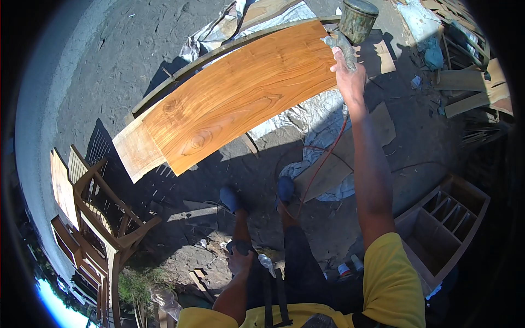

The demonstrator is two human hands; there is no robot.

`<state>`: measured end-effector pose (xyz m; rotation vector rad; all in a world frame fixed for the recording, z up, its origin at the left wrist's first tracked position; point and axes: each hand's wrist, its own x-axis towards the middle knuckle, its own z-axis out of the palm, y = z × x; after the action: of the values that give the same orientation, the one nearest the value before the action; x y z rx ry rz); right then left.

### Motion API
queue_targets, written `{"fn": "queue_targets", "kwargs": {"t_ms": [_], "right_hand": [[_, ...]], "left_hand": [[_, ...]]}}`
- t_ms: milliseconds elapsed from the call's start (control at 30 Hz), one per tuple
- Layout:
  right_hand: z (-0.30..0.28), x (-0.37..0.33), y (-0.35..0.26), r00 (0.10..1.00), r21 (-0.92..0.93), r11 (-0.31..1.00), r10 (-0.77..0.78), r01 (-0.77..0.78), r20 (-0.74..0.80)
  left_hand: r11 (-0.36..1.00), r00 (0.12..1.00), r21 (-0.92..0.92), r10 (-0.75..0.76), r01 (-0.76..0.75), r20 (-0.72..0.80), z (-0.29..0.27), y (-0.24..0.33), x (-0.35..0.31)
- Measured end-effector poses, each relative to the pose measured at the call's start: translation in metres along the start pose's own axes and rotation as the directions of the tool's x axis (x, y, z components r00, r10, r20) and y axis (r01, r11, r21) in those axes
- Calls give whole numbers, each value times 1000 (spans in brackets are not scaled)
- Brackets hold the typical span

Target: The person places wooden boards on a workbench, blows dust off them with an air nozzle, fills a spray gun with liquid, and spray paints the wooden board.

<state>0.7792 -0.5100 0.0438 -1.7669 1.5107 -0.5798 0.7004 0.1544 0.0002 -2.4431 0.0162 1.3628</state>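
My right hand [350, 82] is closed around a paint spray gun [342, 46] with a stained metal cup [359, 21] on it. The gun is at the far right end of a long, glossy orange-brown wooden board [246, 82], its nozzle facing left over the surface. A thin red hose [331, 150] runs down from the gun's handle to the ground. Low beside my left leg, my left hand [239, 263] is closed against something dark, perhaps cloth; I cannot make it out.
A paler board [136, 150] sticks out under the glossy one. Wooden chair-like furniture [104, 213] stands at the left. At the lower right is a wooden box with compartments [432, 235]. Crumpled sheeting [322, 117] lies under the board; scrap wood [465, 87] lies at the far right.
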Motion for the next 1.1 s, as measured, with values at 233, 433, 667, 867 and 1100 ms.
{"fn": "queue_targets", "kwargs": {"t_ms": [233, 433, 667, 867, 1100], "right_hand": [[-1, -46, -16, 1000, -12, 1000, 19, -19, 18], [48, -108, -33, 973, 187, 980, -111, 73, 202], [106, -181, -81, 912, 81, 973, -232, 217, 339], [162, -249, -112, 861, 137, 952, -307, 275, 405], [220, -328, -151, 806, 154, 952, -305, 264, 508]], "left_hand": [[1000, 1000, -18, -7, 7, 3, -10, 8, -5], [999, 998, 27, 25, -23, -55, 5, 11, -6], [999, 999, 39, 16, -14, -52, 21, -7, 0], [1000, 1000, -5, 19, -19, 5, 15, -29, 9], [995, 999, -93, 24, -21, 29, -1, -70, 26]]}}
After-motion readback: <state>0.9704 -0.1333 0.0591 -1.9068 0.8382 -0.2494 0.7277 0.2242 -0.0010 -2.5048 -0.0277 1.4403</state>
